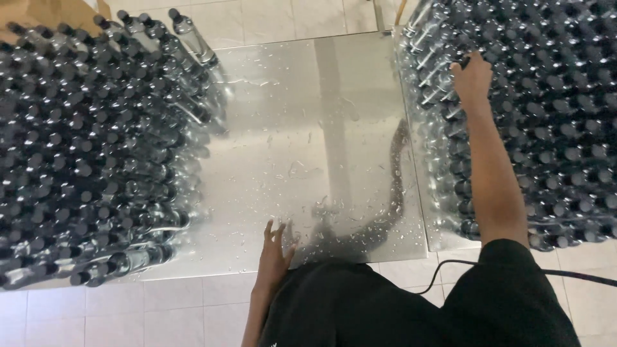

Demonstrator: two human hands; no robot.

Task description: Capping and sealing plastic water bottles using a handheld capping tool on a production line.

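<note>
The bottles (546, 115), dark-capped clear plastic packed upright at my right, look light, wet and slippery, so my right hand (472, 80) closes on one neck while my left hand (275, 254) rests spread on the steel table (308, 128).

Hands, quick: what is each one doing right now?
Left hand: open, fingers spread, on the wet metal table.
Right hand: on the bottles; grip cannot be told.

Both bottle masses (77, 148) cut off by frame edges (right hand (472, 80) fingertips hidden).
</note>
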